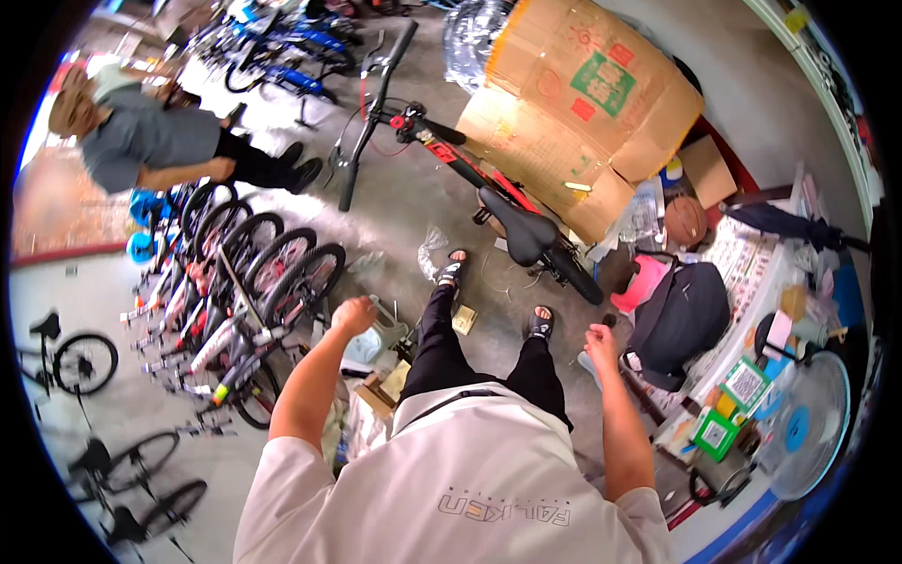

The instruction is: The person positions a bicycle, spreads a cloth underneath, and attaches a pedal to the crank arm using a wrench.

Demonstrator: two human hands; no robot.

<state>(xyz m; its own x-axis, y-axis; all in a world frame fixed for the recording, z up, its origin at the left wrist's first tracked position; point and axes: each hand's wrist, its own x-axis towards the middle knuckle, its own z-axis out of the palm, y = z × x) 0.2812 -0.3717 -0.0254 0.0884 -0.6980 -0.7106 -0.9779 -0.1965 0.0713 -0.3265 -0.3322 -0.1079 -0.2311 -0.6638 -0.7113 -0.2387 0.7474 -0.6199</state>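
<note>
My left hand [353,317] is curled into a loose fist in mid-air, near the wheels of a row of bikes and above a white stool-like thing [365,346]. My right hand [600,343] hangs with its fingers curled in, beside a black backpack [680,324] that lies on a table. Nothing shows sticking out of either hand. Ahead of my feet stands a red and black bicycle [470,169] with a black saddle [517,228]; neither hand touches it.
A large flattened cardboard box [564,103] stands behind the bicycle. On the cluttered table at right are an umbrella [785,226] and a fan [806,425]; a basketball [685,221] sits near its far end. Another person [155,141] stands at far left. Crumpled plastic [432,254] lies on the floor.
</note>
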